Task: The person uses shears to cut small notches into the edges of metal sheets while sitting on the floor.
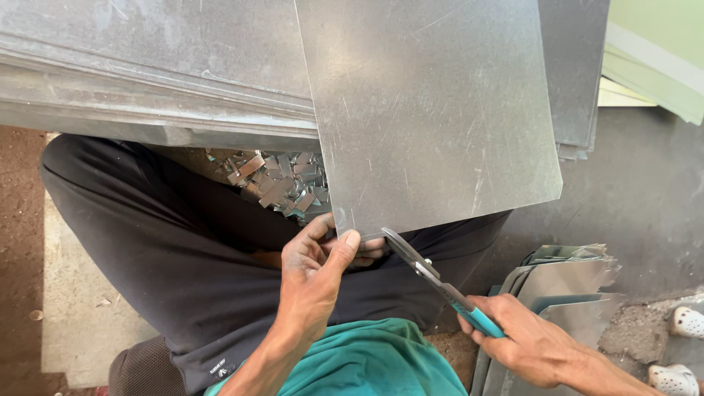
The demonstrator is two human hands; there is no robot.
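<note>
A flat grey metal sheet (pixel 433 110) leans toward me across my lap. My left hand (pixel 315 271) pinches its near lower corner, thumb on top and fingers beneath. My right hand (pixel 524 341) grips the teal handles of metal snips (pixel 425 270). The snips' blades meet the sheet's bottom edge just right of my left thumb. I sit cross-legged in dark trousers (pixel 161 242) and a teal shirt.
A heap of small cut metal pieces (pixel 282 183) lies on the ground between my legs. Stacked metal sheets (pixel 147 81) fill the upper left. Bent sheet offcuts (pixel 568 282) lie at the right. White sandals (pixel 686 323) sit at the far right edge.
</note>
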